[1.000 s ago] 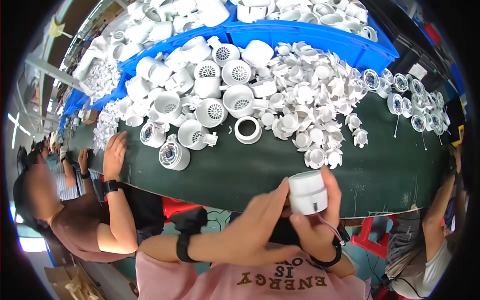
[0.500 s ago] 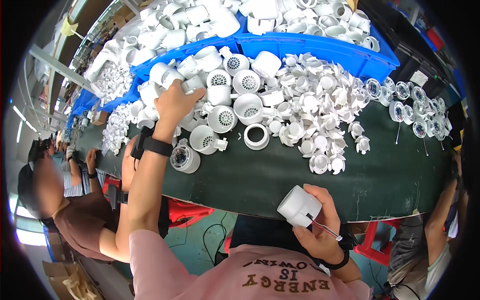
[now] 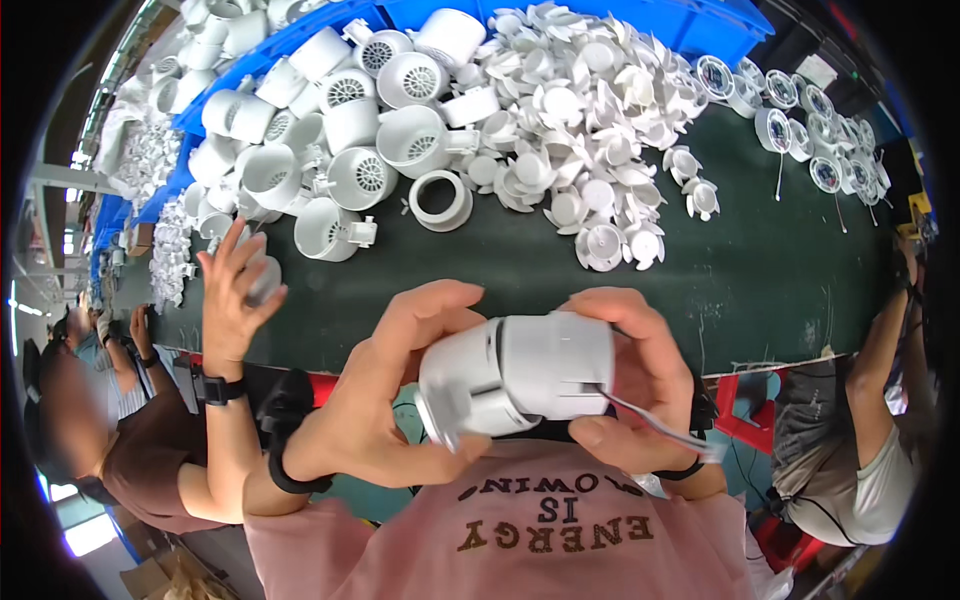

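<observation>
My left hand (image 3: 370,395) grips a white plastic housing (image 3: 458,368) with a side bracket, blurred a little by motion. Fingers of my right hand (image 3: 655,375) wrap a white cylindrical part (image 3: 558,362) with a slot, from which a thin cable (image 3: 655,424) trails right. The two white pieces meet end to end in front of my chest; how far one sits inside the other I cannot tell. Beyond them on the dark green table (image 3: 480,285) lie a white ring (image 3: 440,201), several grille-bottomed cup housings (image 3: 361,178) and a heap of small white fan blades (image 3: 600,130).
Blue bins (image 3: 715,28) line the far side. Round wired units (image 3: 826,174) stand at the right. A co-worker's hand (image 3: 235,290) reaches beside another white unit (image 3: 265,280) at the left; a second person's arm (image 3: 880,335) is at the right edge. Red stools (image 3: 750,415) stand below the table.
My left hand has come back from the pile with a housing and brought it against the cylinder in my right hand. The view has shifted, and a co-worker's hand now shows at the left.
</observation>
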Tool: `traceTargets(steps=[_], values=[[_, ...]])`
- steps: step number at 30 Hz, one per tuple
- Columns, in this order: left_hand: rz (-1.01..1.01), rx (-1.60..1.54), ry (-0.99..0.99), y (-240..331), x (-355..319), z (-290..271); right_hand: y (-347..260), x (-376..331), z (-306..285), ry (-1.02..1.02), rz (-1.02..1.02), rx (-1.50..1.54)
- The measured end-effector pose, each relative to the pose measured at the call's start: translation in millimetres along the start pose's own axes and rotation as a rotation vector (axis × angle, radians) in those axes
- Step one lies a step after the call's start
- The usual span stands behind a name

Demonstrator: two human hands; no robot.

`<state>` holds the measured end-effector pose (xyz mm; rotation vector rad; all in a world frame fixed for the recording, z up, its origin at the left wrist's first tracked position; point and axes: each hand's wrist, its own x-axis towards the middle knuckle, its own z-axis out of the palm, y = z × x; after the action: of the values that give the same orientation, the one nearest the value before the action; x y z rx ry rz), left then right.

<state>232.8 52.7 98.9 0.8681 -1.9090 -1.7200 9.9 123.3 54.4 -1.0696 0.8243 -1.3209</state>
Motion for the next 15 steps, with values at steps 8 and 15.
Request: traceTargets(steps=[8,15], values=[[0.102,-0.184,0.124,-44,1,38,8,-3,-12,-0.146,-0.011,-0.306],[0.254,-0.01,0.148,-59,-2,41,13,-10,-6,-0.149,0.058,-0.354]])
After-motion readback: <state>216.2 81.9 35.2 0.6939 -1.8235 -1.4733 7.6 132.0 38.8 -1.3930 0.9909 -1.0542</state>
